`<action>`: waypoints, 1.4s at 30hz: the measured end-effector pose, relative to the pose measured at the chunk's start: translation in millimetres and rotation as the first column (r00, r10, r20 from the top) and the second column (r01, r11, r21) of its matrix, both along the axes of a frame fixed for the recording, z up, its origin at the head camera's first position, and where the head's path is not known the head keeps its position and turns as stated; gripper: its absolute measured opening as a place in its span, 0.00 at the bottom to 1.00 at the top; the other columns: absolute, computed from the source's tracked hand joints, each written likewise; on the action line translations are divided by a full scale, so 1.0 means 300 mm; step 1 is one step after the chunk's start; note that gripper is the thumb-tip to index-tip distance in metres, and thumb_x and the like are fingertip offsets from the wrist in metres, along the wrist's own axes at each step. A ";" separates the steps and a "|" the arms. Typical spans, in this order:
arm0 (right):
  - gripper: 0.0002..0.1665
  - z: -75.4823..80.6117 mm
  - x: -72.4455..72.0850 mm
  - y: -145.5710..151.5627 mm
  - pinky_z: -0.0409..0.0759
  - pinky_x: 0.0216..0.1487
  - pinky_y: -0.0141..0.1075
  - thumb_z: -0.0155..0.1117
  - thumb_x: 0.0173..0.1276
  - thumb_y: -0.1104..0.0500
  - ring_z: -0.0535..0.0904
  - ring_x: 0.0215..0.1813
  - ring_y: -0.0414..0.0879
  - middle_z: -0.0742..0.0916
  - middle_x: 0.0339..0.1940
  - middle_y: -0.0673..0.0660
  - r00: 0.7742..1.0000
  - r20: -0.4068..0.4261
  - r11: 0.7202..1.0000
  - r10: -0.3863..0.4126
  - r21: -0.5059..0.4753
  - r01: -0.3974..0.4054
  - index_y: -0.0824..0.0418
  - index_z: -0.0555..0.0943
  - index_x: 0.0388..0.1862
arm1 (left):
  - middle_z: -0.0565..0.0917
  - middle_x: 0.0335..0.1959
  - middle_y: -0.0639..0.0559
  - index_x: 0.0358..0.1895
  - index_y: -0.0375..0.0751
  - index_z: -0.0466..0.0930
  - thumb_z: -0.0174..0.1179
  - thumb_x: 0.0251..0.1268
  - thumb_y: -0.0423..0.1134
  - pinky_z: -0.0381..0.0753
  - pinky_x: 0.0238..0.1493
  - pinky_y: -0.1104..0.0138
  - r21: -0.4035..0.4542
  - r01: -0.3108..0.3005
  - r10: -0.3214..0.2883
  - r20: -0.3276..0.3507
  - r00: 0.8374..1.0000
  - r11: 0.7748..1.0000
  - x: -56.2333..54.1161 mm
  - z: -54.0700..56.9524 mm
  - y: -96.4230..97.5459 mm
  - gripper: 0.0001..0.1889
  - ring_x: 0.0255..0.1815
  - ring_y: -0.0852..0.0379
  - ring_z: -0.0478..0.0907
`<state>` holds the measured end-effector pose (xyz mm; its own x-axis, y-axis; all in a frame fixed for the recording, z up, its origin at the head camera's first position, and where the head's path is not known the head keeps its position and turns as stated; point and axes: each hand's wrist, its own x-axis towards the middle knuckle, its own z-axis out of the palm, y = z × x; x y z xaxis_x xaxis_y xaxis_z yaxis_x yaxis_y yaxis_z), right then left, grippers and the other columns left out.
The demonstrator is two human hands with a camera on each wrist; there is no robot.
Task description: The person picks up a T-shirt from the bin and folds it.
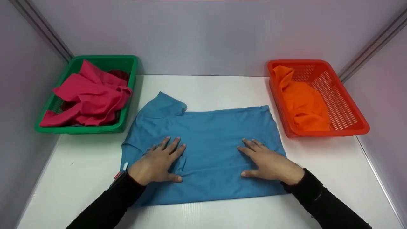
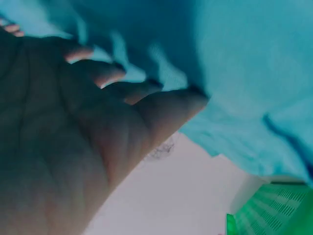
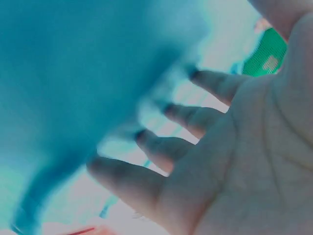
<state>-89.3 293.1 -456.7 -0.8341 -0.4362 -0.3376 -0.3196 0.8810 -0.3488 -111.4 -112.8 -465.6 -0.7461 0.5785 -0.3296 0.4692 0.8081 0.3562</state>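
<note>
Blue short-sleeved cloth shirt [image 1: 210, 136] spread on the white counter [image 1: 222, 92], directly beneath both hands, its long axis running left to right across the person's front. Sleeve and collar end to the left, straight hem to the right; one sleeve juts toward the back wall. Left hand [image 1: 158, 162] nearer the collar end, beside a small loose fold; right hand [image 1: 268, 162] nearer the hem. As I judge it, that split, one hand toward each end of the long axis, is what the next move hangs on. Both hands palm down, fingers spread and fairly straight, touching the fabric, nothing gripped. Small white tag [image 1: 125, 166] and red label [image 1: 117, 175] show by the left wrist; the near collar corner is hidden under that forearm. Surface smooth, glossy. Back left on the counter: green plastic basket [image 1: 105, 57], crumpled pink cloth [image 1: 92, 95] heaped in it over darker fabric. Back right, just beside the hem's far corner: red perforated plastic basket [image 1: 341, 105] holding bright orange cloth [image 1: 306, 101]. Pale wall panels [image 1: 203, 38] close in the back and both sides, grey strips at the corners.
</note>
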 end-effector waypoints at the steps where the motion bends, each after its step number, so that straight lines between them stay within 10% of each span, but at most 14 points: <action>1: 0.55 0.012 -0.013 0.004 0.74 0.86 0.79 0.81 0.80 0.36 0.67 0.95 0.75 0.71 0.97 0.67 1.000 -0.025 1.000 0.003 0.008 -0.003 0.57 0.72 0.94 | 0.61 0.98 0.34 0.95 0.41 0.65 0.79 0.76 0.65 0.69 0.86 0.18 -0.002 0.007 -0.007 -0.007 1.000 1.000 -0.013 0.013 -0.003 0.55 0.98 0.22 0.58; 9: 0.43 0.053 -0.192 0.012 0.75 0.89 0.72 0.73 0.89 0.45 0.74 0.92 0.70 0.77 0.92 0.70 0.978 -0.198 0.997 -0.063 0.032 0.070 0.60 0.73 0.93 | 0.74 0.91 0.33 0.90 0.38 0.74 0.67 0.91 0.50 0.79 0.87 0.34 -0.022 -0.048 0.042 -0.225 0.973 0.999 -0.211 0.071 0.001 0.35 0.90 0.30 0.75; 21: 0.36 0.011 -0.410 -0.026 0.65 0.96 0.68 0.60 0.94 0.56 0.68 0.96 0.70 0.72 0.95 0.71 0.966 -0.203 0.983 -0.160 0.052 0.174 0.66 0.69 0.93 | 0.75 0.92 0.38 0.90 0.37 0.72 0.52 0.93 0.25 0.81 0.85 0.34 -0.131 -0.142 0.081 -0.386 0.919 0.981 -0.507 -0.004 0.047 0.29 0.93 0.35 0.73; 28: 0.29 -0.038 -0.440 -0.010 0.78 0.88 0.70 0.56 0.92 0.63 0.80 0.85 0.70 0.85 0.83 0.71 0.930 -0.337 0.980 -0.147 0.075 0.182 0.67 0.78 0.86 | 0.83 0.84 0.35 0.86 0.36 0.77 0.53 0.93 0.25 0.83 0.82 0.31 -0.107 -0.142 0.085 -0.416 0.905 0.984 -0.565 -0.043 0.025 0.26 0.86 0.32 0.80; 37: 0.15 -0.073 -0.452 -0.011 0.87 0.66 0.67 0.53 0.89 0.69 0.88 0.60 0.74 0.91 0.54 0.73 0.811 -0.559 0.967 -0.170 0.063 0.246 0.69 0.85 0.61 | 0.93 0.64 0.33 0.68 0.33 0.87 0.60 0.91 0.31 0.81 0.84 0.40 -0.148 -0.121 0.027 -0.519 0.854 0.982 -0.596 -0.043 0.003 0.14 0.72 0.32 0.88; 42: 0.16 -0.072 -0.469 -0.001 0.88 0.62 0.65 0.51 0.84 0.73 0.88 0.56 0.74 0.91 0.50 0.75 0.793 -0.582 0.943 -0.177 0.131 0.307 0.75 0.87 0.54 | 0.94 0.60 0.33 0.63 0.32 0.92 0.60 0.90 0.33 0.85 0.79 0.38 -0.198 -0.147 0.022 -0.523 0.852 0.969 -0.607 -0.019 -0.007 0.13 0.68 0.32 0.90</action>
<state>-229.9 292.7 -478.4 -0.9732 -0.1677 0.1575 -0.1663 0.9858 0.0220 -293.6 -114.9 -471.4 -0.8863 0.4631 0.0025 0.4600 0.8810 -0.1107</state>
